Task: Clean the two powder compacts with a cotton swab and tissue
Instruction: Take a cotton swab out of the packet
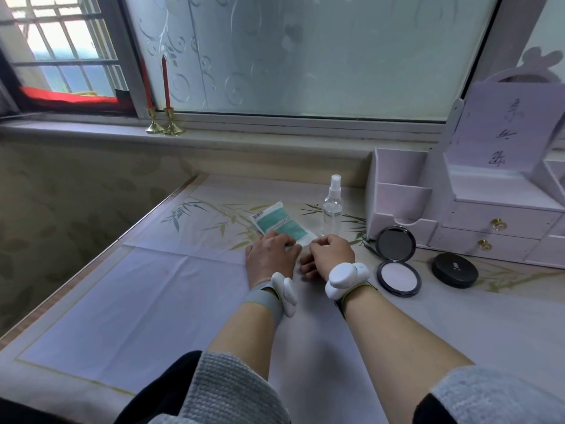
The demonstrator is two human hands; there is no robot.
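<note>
A flat teal-and-white packet (pixel 281 223) lies on the table just beyond my hands. My left hand (pixel 270 255) lies on its near-left corner with fingers curled over the edge. My right hand (pixel 331 255) is at its near-right corner with fingers curled; I cannot see whether it pinches the packet. An open black powder compact (pixel 397 278) with pale powder and its mirror lid up sits right of my right hand. A second, closed black compact (pixel 454 270) lies further right.
A clear spray bottle (pixel 332 206) stands behind the packet. A white drawer organizer (pixel 464 215) fills the back right. Two red candles in brass holders (pixel 166 96) stand on the window sill. The table's left edge (pixel 91 258) runs diagonally.
</note>
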